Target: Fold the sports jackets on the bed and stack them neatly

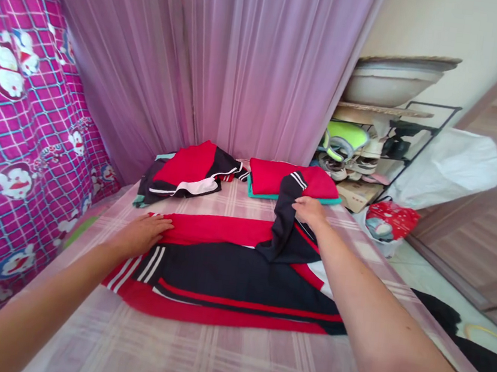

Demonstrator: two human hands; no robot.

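- The right hand (311,210) has its fingers closed on the dark sleeve (283,229) near its striped cuff, lifting part of it above the jacket.
- The left hand (152,231) lies palm down, fingers stretched out and near one another, resting on the jacket's red far-left edge.
- The jacket (241,276), red and black with white stripes, lies sideways across the middle of the surface; the right forearm hides part of its right end.
- A narrow strip of plaid cloth (209,359) separates the jacket from the clothes behind; a wider stretch lies on the near side.
- Behind to the left is a loose heap of clothes (185,166); behind to the right, a folded red garment (268,176) sits on a teal one. The cuff overlaps this pile in view; whether they touch, I cannot tell.
- The surface's right edge slants down beside the tiled floor (407,254).
- A purple curtain (255,60) hangs along the back, a pink patterned cloth (5,138) on the left.
- Right of the curtain stand a rack (435,105) with shoes (364,165), a basin (392,83) above, a white bag (454,169) and a wooden door (492,192).
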